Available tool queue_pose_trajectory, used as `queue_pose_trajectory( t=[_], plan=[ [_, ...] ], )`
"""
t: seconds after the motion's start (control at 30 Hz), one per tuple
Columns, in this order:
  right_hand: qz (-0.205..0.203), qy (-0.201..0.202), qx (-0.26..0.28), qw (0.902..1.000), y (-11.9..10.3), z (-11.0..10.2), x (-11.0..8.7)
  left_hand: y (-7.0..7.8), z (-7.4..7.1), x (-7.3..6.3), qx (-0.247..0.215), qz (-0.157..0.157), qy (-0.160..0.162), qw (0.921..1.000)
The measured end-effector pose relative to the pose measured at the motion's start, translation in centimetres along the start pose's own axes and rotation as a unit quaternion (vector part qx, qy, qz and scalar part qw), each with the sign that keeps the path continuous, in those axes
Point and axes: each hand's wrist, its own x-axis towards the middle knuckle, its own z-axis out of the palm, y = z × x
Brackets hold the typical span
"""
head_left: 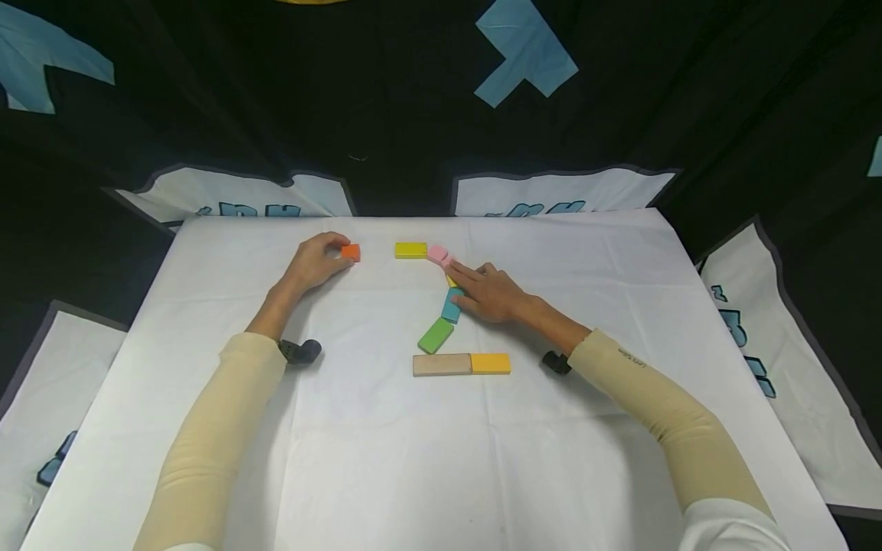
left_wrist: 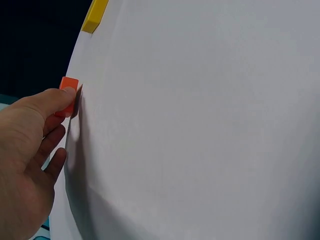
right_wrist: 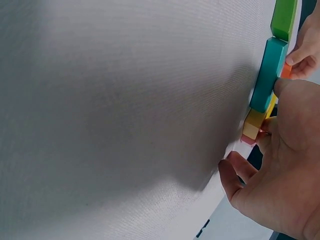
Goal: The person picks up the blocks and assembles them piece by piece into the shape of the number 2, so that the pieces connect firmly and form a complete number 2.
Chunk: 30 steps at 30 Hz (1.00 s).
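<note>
My left hand (head_left: 318, 260) pinches a small orange block (head_left: 351, 252) between thumb and fingers near the far edge of the table, left of a yellow block (head_left: 411, 250). In the left wrist view the orange block (left_wrist: 68, 95) has the thumb along its face. My right hand (head_left: 491, 293) lies along a curved row of blocks, its fingertips at a pink block (head_left: 437, 254) and its thumb at a blue block (head_left: 452, 304). Under that hand a small yellow-orange block (right_wrist: 253, 124) is partly covered. A green block (head_left: 436, 335) follows below the blue one.
Nearer to me, a beige block (head_left: 442, 365) and an orange-yellow block (head_left: 491, 363) lie end to end. All of them are on a white cloth-covered table (head_left: 386, 467). A black curtain (head_left: 386, 115) hangs behind its far edge.
</note>
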Motion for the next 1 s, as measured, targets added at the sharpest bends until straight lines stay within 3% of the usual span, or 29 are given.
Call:
queue_pose_trajectory(
  t=[0.63, 1.0],
  plan=[
    [-0.006, 0.011, 0.002, 0.9999, 0.3, 0.0, 0.0, 2.8, 2.7, 1.5, -0.008, 0.020, -0.012, 0.9997],
    [-0.009, 0.011, 0.002, 0.9999, 0.2, 0.1, 0.0, 4.3, 3.6, 1.5, -0.005, 0.031, -0.013, 0.9994]
  ],
)
